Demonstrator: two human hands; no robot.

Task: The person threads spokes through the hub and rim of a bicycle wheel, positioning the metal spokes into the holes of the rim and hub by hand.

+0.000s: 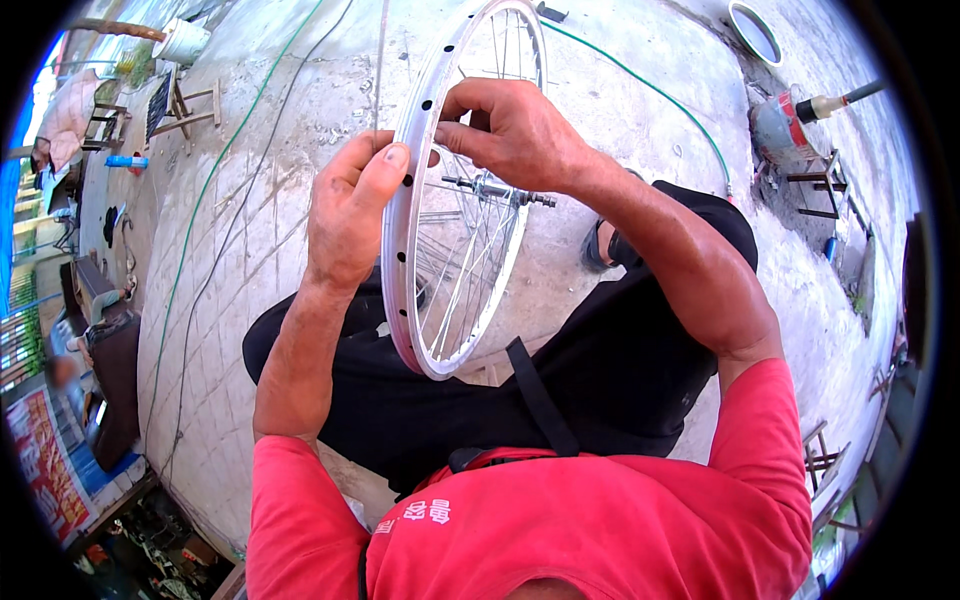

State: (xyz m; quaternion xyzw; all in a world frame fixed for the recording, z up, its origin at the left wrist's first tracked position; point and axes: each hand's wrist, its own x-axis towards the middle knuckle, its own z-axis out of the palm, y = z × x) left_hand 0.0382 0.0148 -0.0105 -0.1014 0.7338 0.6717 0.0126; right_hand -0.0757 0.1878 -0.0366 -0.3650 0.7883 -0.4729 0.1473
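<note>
A silver bicycle wheel rim (pixel 397 230) stands upright between my knees, its outer face with dark holes turned to the left. Inside it the hub (pixel 490 188) and its axle show, with thin spokes (pixel 470 270) running from it. My left hand (pixel 350 200) is closed on the rim's left side, thumb pressed against the outer face. From behind its fingers a thin straight rod (pixel 381 60), like a spoke, rises to the top edge. My right hand (pixel 515 135) reaches over the hub to the rim's inner side, thumb and forefinger bent together; what they pinch is hidden.
A green hose (pixel 215 165) and a dark cable cross the concrete floor on the left; another green hose (pixel 640 80) curves at right. Wooden stools (pixel 190 110) stand far left. A bucket (pixel 785 130) and a round ring-shaped thing (pixel 755 32) are far right. A person sits at left.
</note>
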